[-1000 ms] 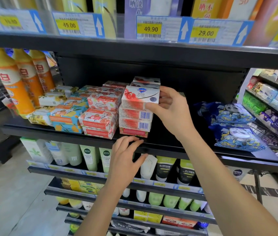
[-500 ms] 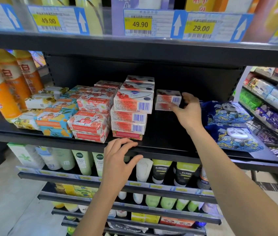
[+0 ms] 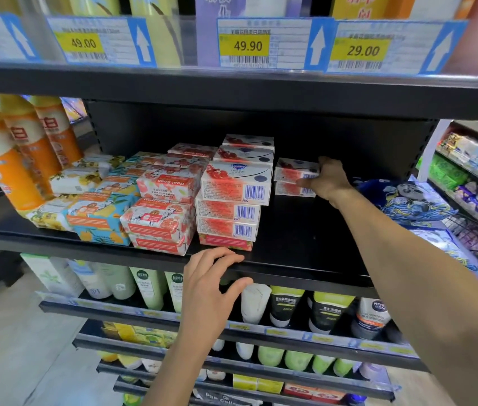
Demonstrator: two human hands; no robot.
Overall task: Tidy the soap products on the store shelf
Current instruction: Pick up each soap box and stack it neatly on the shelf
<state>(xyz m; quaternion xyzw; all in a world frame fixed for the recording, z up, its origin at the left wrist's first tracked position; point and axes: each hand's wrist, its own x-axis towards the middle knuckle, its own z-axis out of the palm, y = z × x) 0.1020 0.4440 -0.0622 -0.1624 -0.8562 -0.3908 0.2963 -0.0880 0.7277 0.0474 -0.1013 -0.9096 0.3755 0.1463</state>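
Three orange bottles (image 3: 26,136); three legible price labels (image 3: 246,45) (fourth cropped left); front soap stack (image 3: 231,212): four boxes.

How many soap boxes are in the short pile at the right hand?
2. The upper box lies on the lower box, just right of the tall stack; the right hand grips the upper box's right end. Any boxes behind them would be hidden.
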